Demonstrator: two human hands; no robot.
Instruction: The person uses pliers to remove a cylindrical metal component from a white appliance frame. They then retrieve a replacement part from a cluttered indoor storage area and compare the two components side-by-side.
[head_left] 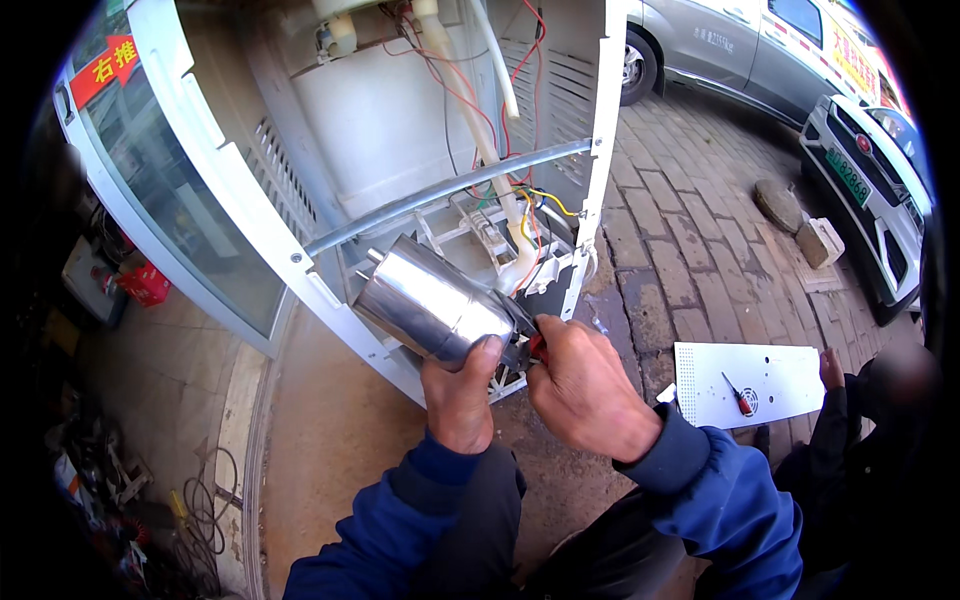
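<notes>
A shiny metal canister (430, 305) with short pipe stubs on its far end lies tilted in front of an opened white cabinet (375, 145). My left hand (460, 395) is closed round its near end from below, thumb on the metal. My right hand (590, 390) is closed beside that same end, against a dark fitting (515, 315). Something red (538, 349) shows at its fingers, mostly hidden, and I cannot make out its kind. Behind the canister, a pale tube (510, 210) and yellow wires (545, 198) run down inside the cabinet.
A metal crossbar (450, 190) spans the cabinet front. To the right, a white panel (790, 372) lies on the brick paving with a red-handled screwdriver (740, 398) on it; another person's hand (831, 369) touches its edge. A glass door (180, 170) stands left. Vehicles are parked beyond.
</notes>
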